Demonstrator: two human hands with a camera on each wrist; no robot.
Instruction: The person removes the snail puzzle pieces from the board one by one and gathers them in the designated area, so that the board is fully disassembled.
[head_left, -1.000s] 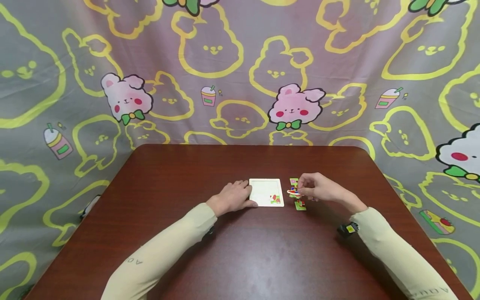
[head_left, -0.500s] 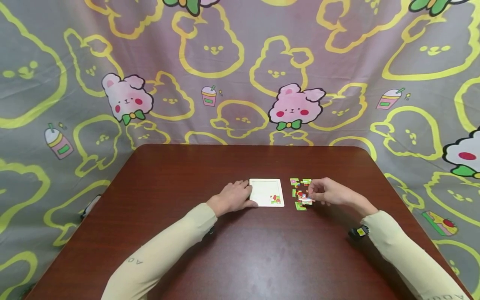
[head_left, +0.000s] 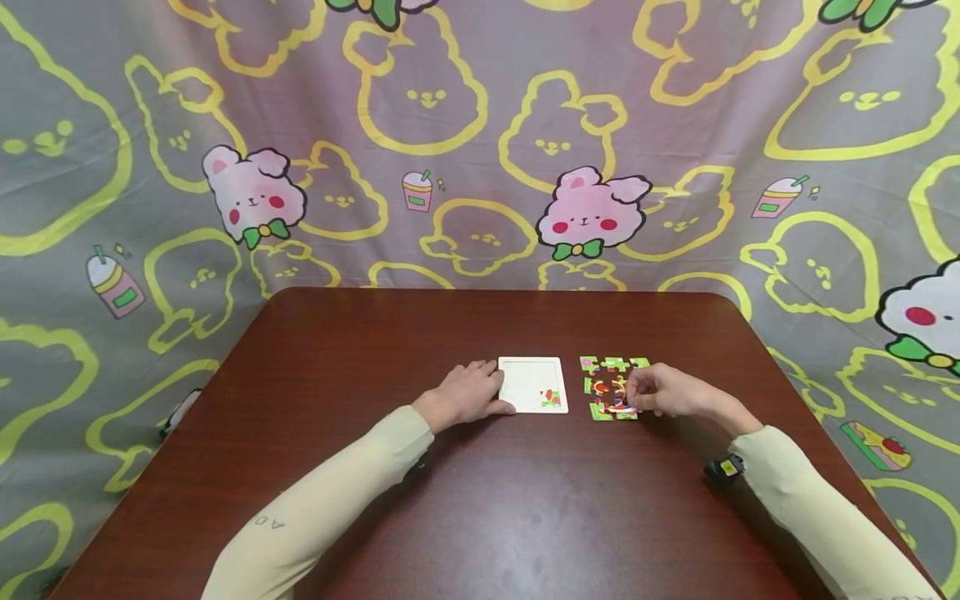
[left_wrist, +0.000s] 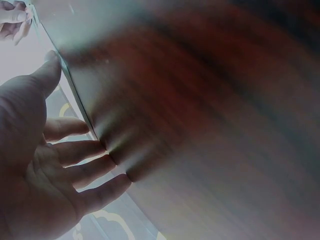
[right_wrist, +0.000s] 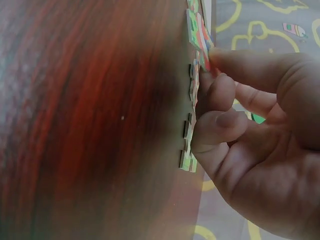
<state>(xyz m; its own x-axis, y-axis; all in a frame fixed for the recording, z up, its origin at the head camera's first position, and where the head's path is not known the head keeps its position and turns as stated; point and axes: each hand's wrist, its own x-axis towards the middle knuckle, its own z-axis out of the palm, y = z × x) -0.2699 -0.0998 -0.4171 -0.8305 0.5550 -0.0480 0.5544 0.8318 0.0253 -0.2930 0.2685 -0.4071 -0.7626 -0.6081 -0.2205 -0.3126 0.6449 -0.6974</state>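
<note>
A white square puzzle tray (head_left: 525,383) lies on the table, with a printed patch of red and green (head_left: 551,398) in its near right corner. My left hand (head_left: 463,395) rests at the tray's left edge, its fingers and thumb stretched out and touching the rim. Right of the tray, several colourful jigsaw pieces (head_left: 590,364) lie in loose rows. Over their right part, my right hand (head_left: 669,390) pinches a jigsaw piece (right_wrist: 200,40) between thumb and fingertips. In the right wrist view it stands tilted above the table. The fingers partly hide other pieces.
The brown wooden table (head_left: 480,492) stretches around the tray and pieces. A patterned cloth (head_left: 480,125) hangs behind the table and along its sides. A dark band with a small device (head_left: 725,468) sits at the right wrist.
My right hand has moved right with a piece in its fingers, uncovering more of the jigsaw pieces. The left hand and the tray have stayed in place.
</note>
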